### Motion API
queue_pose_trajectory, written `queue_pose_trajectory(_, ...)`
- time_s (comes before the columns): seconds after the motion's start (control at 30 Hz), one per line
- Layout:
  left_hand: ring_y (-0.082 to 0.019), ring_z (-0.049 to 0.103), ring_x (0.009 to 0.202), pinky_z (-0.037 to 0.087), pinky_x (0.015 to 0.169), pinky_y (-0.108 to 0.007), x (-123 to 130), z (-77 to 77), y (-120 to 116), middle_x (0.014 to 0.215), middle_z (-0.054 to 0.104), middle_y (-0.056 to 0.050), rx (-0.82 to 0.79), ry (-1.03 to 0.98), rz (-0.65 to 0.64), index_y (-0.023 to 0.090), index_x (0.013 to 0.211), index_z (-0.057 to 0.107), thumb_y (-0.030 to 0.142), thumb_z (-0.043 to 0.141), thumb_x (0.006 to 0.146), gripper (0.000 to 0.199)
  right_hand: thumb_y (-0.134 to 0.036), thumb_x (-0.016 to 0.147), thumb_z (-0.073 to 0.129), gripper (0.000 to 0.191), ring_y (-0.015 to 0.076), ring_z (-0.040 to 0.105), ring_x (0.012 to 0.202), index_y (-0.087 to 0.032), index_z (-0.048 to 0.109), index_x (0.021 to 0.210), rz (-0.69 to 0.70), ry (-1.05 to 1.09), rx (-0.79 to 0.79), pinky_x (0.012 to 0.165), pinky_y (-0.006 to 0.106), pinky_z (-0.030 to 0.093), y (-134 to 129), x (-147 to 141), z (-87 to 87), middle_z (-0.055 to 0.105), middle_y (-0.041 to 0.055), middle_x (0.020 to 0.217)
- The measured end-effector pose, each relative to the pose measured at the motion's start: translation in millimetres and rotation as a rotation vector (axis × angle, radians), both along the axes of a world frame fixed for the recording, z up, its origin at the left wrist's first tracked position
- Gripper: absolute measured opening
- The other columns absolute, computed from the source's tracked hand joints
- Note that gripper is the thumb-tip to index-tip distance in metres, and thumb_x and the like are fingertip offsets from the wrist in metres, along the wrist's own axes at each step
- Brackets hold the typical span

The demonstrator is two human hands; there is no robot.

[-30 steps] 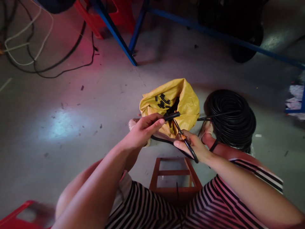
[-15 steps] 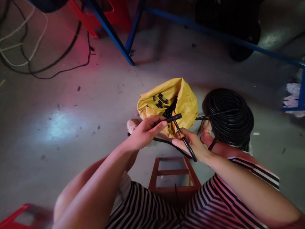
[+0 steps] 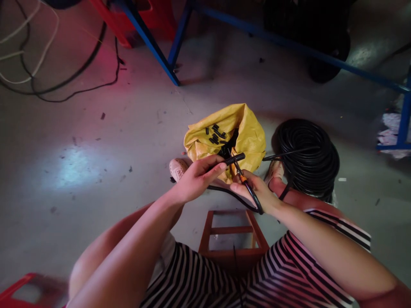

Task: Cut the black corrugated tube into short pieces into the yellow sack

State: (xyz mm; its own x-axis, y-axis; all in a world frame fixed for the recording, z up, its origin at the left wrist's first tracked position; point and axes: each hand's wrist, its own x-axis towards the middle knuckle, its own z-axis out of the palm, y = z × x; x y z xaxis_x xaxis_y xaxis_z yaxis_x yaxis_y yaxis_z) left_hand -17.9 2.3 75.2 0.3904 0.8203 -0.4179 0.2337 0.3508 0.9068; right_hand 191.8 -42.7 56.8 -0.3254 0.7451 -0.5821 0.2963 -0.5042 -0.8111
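My left hand (image 3: 201, 175) is closed around a black tube, and the tube's ribbed-looking end (image 3: 238, 158) sticks out to the right past the fingers. In my right hand (image 3: 261, 190) is a pair of scissors (image 3: 244, 179) with black handles and an orange part near the pivot. Its blades cross the tube close to the free end; whether they bite into it I cannot tell. Just beyond both hands a yellow woven sack (image 3: 252, 128) stands open on the floor. Several short black tube pieces (image 3: 215, 133) lie on its folded inner side.
A thick coil of black tubing (image 3: 308, 158) lies by the right foot. Between the knees is a wooden stool frame (image 3: 231, 230). A blue metal frame (image 3: 175, 51) and a red plastic stool (image 3: 157, 21) stand ahead. Loose cables (image 3: 80, 72) lie at the far left.
The whole view has shifted slightly. Both hands keep nearly the same pose, with the scissors still across the tube end.
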Motion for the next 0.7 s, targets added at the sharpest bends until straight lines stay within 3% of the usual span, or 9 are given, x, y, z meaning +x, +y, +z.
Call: queue_pose_trajectory(0.7,-0.013,0.042,0.059,0.032,0.048,-0.025,3.4,-0.9,-5.0,0.064,0.043,0.002,0.016,0.034,0.032,0.019,0.082,0.059,0.048,0.055,0.098,0.033,-0.058,0.087,0.067,0.041,0.0145,0.045,0.075,-0.020,0.053,0.088,0.013,0.041,-0.035,0.069,0.028,0.035,-0.3,-0.3,0.0,0.049,-0.0029,0.079)
